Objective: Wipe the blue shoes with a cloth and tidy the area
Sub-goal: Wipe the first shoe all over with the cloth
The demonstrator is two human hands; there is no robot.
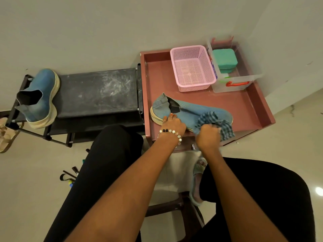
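Nearest the camera, two bare forearms reach forward over a pair of black-clad legs (108,172), which are cut off by the bottom edge. Between the knees, a dark stool or chair frame (176,206) and a foot in a pale blue sandal (197,186) show only in part.

Beyond them stands a dark red cabinet top (244,105) with raised edges. To its left is a black shoe rack (97,91), its top shelf dusty and scuffed; its lower shelves are mostly hidden.

One blue shoe (185,110) lies on its side at the near edge of the cabinet top, heel to the left. The left hand (173,125), with a bead bracelet at the wrist, presses down on the shoe near the heel; its fingertips curl over the shoe. The right hand (208,135) is closed in a fist around a checked cloth (223,127), which is bunched against the toe end and hides part of it. The second blue shoe (40,98) sits on the left end of the rack, well apart from the first.

At the far side of the cabinet top, a pink basket (192,69) stands just beside a clear plastic box (234,81) holding green items that are hard to identify. A tan sandal (7,135) is cut off at the left edge. Small dark objects (70,175) on the floor beside the left leg cannot be made out.
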